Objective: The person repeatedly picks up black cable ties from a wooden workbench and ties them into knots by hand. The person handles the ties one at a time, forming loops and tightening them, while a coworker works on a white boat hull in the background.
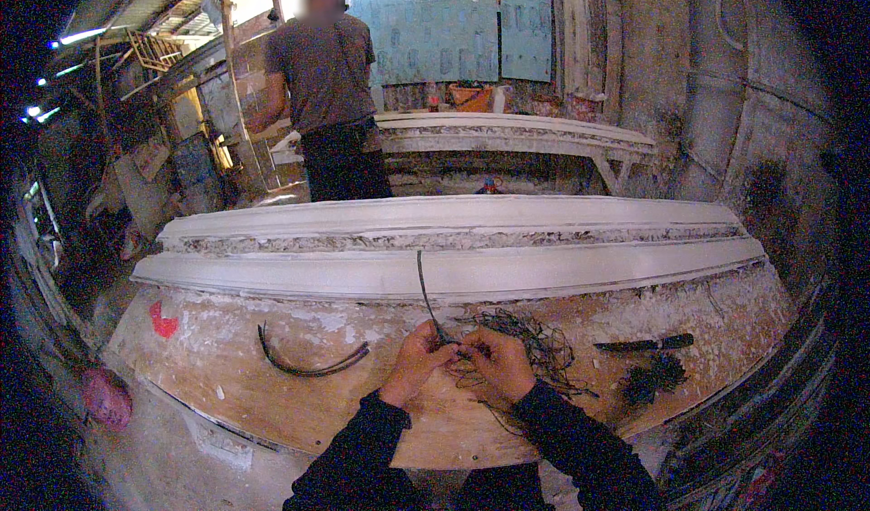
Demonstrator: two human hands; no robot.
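Close together over the wooden tabletop, both hands work at the lower end of a thin dark flexible strip (424, 284). My left hand (419, 359) is closed around it, and the strip sticks up above the fingers. My right hand (504, 361) pinches its lower end; the fingertips partly hide what is there. Beside and behind the right hand spreads a loose tangle of thin dark strands (544, 339). To the left lie several curved dark strips (313, 366). On the right rest a dark knife (643, 342) and a bunched dark bundle of short strands (654, 377).
Two long white moulded lengths (453, 271) run across the far side of the worn wooden table (272, 411). A red patch (163, 319) marks its left end. Another person (331, 85) stands at a second bench (517, 135) behind. A reddish bundle (107, 397) sits off the left edge.
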